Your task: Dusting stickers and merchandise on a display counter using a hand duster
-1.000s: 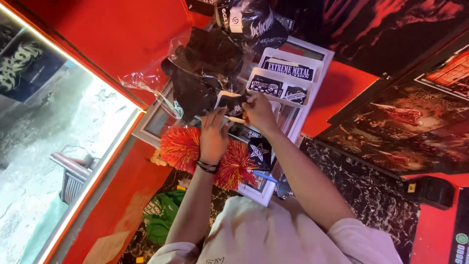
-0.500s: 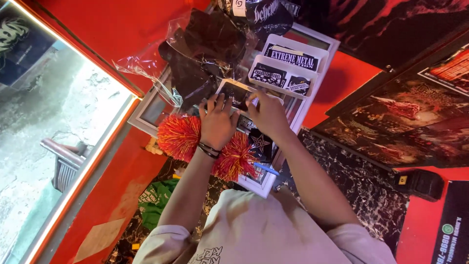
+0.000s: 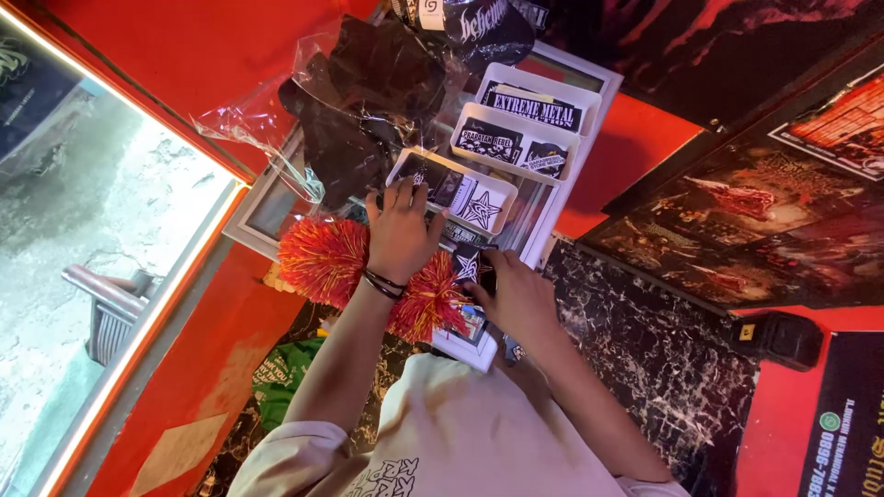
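My left hand (image 3: 401,235), with dark bands at the wrist, lies flat with spread fingers on the near end of a small white tray (image 3: 493,195) of black-and-white patches. Closer to my body, my right hand (image 3: 520,294) pinches a black patch with a white star design (image 3: 468,267) just above the glass counter top. Two more white trays of patches (image 3: 534,106) sit in a row beyond the first one. A red-orange fuzzy pom-pom (image 3: 322,258) lies left of my left wrist, and a second pom-pom (image 3: 428,304) lies between my forearms.
A clear plastic bag with black garments (image 3: 368,101) lies beyond the trays. A black marbled surface (image 3: 645,350) runs to the right, with a small black device (image 3: 778,339) on it. Dark posters (image 3: 755,221) cover the right side. A green item (image 3: 285,377) lies low on the left.
My right hand has drawn back from the tray toward my body with a star patch in its fingers. My left hand has stayed on the tray.
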